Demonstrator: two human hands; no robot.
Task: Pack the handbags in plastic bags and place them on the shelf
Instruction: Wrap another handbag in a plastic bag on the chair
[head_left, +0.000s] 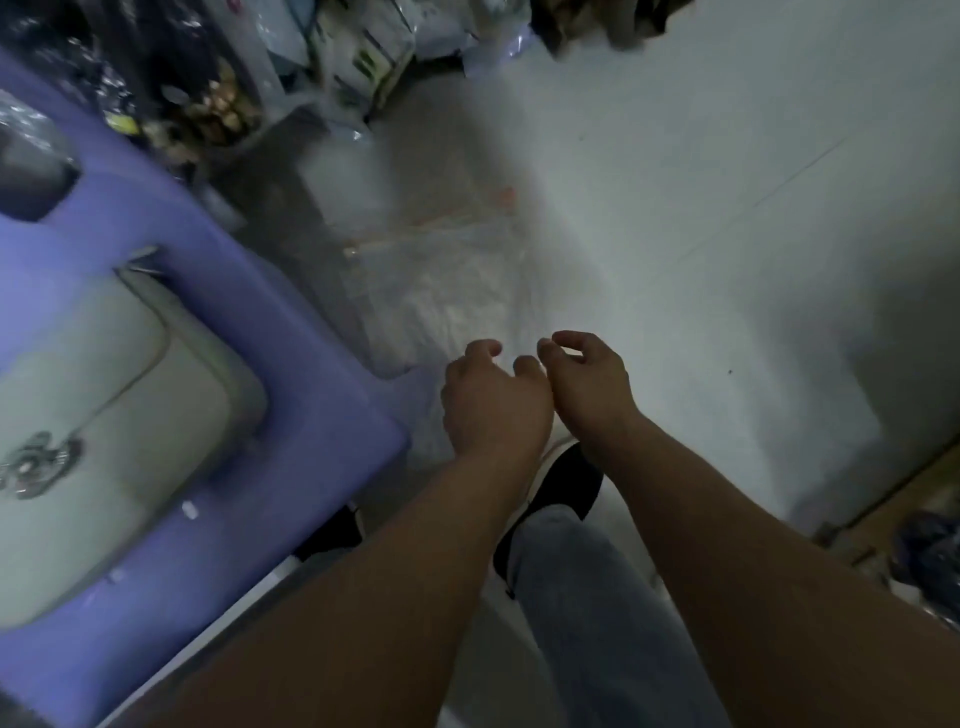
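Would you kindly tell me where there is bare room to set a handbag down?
Bare floor lies right of the plastic bags, out to the frame's edge. Crowded: the purple stool carries a cream handbag, and packages pile up top left.

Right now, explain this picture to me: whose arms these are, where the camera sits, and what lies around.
There is no machine here: a person wears one wide-angle camera on the head, so you look down along their own arms. The left hand and right hand reach side by side, fingers curled, over clear plastic bags on the pale floor. Whether they pinch a bag is too blurred to tell. At left a cream handbag lies on a purple plastic stool. Below the arms show a jeans leg and a black shoe.
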